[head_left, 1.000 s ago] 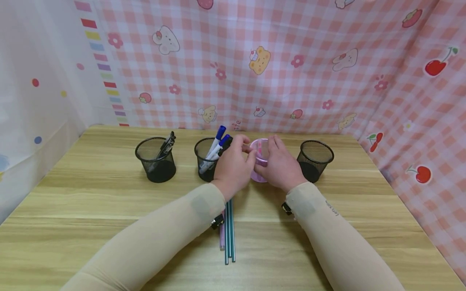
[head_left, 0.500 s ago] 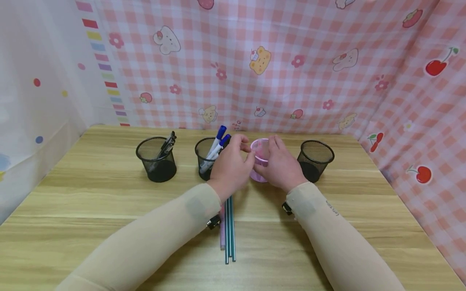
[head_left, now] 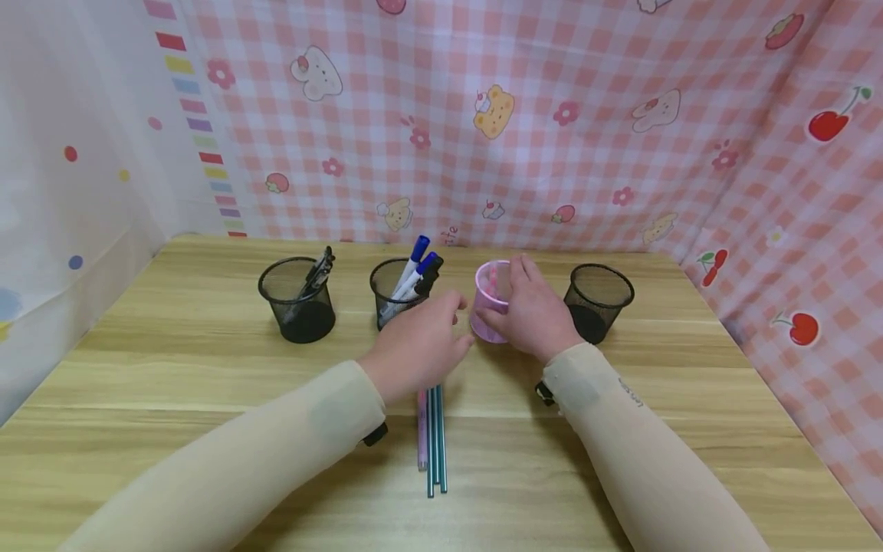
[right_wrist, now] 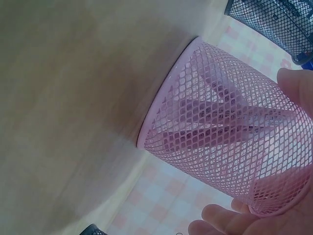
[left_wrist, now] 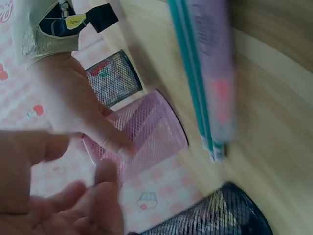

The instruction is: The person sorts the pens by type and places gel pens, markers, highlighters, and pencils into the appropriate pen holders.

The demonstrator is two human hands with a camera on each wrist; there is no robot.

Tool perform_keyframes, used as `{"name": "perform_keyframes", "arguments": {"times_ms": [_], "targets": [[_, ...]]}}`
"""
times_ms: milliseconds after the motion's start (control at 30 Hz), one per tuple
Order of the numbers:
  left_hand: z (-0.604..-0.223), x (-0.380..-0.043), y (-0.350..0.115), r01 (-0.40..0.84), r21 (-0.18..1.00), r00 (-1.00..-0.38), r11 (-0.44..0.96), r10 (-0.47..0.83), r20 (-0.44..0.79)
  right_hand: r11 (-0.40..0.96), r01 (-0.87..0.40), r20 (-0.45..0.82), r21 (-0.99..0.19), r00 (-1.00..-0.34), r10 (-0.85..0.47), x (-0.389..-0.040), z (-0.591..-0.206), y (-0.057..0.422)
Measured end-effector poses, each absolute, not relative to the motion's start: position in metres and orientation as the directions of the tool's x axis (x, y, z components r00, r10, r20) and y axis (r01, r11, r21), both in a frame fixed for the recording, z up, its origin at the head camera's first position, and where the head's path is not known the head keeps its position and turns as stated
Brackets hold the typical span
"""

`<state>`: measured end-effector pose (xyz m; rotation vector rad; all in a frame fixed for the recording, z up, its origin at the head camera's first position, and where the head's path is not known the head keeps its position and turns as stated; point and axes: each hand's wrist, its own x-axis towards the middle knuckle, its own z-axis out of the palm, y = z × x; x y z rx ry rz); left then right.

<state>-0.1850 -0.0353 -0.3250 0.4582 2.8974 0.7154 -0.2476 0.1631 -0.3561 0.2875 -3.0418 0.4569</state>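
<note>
Pink checked cloth [head_left: 441, 115] backs a wooden table [head_left: 510, 475].

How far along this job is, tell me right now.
Looks done: black pens in the leftmost black cup, blue-capped markers in the cup beside it. In hand: the right hand holds the pink cup, with slim pens inside; the left hand is beside it. Probably left: the purple pen and teal pencils on the table.

Right hand [right_wrist: 279, 218] holding pink mesh cup [right_wrist: 220, 164] near rim; slim items [right_wrist: 210, 113] inside; dark mesh cup [right_wrist: 274, 22] nearby.
</note>
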Motion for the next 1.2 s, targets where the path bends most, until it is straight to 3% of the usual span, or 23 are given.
{"name": "perform_keyframes", "arguments": {"times_ms": [200, 433, 1200], "targets": [[-0.331, -0.177, -0.053, 0.315, 0.299, -0.915, 0.901, 0.372, -0.155, 0.94, -0.178, 0.063, -0.292, -0.984, -0.167, -0.248, -0.356, 0.162], [-0.34, -0.17, -0.07, 0.347, 0.195, -0.893, 0.917, 0.387, -0.231, 0.94, -0.173, 0.052, -0.293, -0.985, -0.165, -0.248, -0.356, 0.161], [-0.356, -0.166, -0.079, 0.392, 0.213, -0.848, 0.895, 0.441, -0.293, 0.94, -0.165, 0.055, -0.3, -0.986, -0.156, -0.249, -0.357, 0.162]]}}
